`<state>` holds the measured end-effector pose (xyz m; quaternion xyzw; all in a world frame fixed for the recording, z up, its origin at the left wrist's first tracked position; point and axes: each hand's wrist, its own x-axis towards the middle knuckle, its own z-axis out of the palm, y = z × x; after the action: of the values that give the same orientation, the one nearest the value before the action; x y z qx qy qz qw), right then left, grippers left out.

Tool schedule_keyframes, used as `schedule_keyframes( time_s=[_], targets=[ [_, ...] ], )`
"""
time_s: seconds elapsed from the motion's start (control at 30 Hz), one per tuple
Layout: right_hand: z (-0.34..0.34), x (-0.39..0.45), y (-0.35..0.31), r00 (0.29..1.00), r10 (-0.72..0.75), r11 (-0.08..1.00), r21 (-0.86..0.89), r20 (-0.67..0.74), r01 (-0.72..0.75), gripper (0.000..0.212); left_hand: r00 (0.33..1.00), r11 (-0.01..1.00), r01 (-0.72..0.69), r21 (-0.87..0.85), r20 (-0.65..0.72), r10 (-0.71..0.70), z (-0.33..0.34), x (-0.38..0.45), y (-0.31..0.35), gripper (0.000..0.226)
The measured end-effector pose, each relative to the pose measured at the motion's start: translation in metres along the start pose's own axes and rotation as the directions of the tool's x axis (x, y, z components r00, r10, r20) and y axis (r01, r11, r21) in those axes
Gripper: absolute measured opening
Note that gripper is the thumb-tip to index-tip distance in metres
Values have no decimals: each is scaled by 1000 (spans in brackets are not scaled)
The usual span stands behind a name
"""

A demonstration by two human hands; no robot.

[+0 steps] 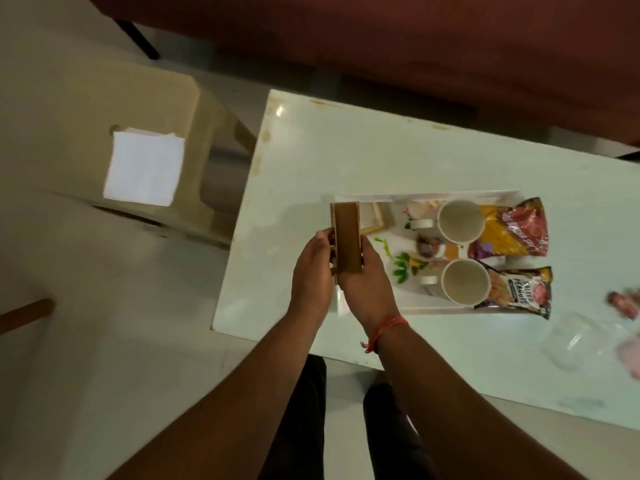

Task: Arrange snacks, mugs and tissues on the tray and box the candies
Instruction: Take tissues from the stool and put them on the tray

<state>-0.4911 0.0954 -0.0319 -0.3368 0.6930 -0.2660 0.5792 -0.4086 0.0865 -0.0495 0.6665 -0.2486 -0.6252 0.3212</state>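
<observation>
I hold the wooden holder (346, 237) on edge between both hands, left hand (311, 268) and right hand (363, 271) clamped on its sides over the tray's (429, 196) near-left corner. Its long axis points away from me. The tissues (143, 168) lie on the stool (86, 109), well off to my left, nearer my left hand.
</observation>
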Motion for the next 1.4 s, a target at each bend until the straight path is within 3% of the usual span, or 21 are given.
schedule_keyframes(
  time_s=[0.13, 0.5, 0.63, 0.8, 0.87, 1.1, 1.3, 1.4],
  targets=[
    [-37, -5, 19, 999, 45, 998, 47, 19, -46, 41, 998, 998, 42, 35, 46, -44, 37, -8, -14, 40],
    [-61, 6, 38, 985, 127, 989, 62, 119, -135, 45, 993, 991, 113, 67, -25, -111, 61, -4, -32, 37],
    [-58, 8, 41, 989, 102, 992, 68, 111, -110, 33, 993, 987, 119, 106, -13, -118, 59, -3, -35, 38],
    [-55, 9, 45, 992, 89, 996, 7, 92, -90, 39, 996, 985, 92, 146, 4, -93, 57, -5, -36, 38],
    [-56, 6, 44, 995, 87, 996, -12, 51, -86, 39, 998, 983, 49, 176, -39, -43, 52, -4, -36, 49],
    [-42, -3, 32, 985, -128, 954, -286, -113, 91, 67, 991, 981, -58, 186, -112, 80, 6, 1, -18, 44],
    [12, 17, -10, 951, -310, 851, -447, -3, 276, 67, 973, 975, -98, 201, -188, 137, -57, 20, 6, 47],
    [57, 33, -28, 936, -343, 799, -500, 76, 333, 60, 959, 937, -140, 319, -192, 209, -106, 35, 18, 48]
  ],
)
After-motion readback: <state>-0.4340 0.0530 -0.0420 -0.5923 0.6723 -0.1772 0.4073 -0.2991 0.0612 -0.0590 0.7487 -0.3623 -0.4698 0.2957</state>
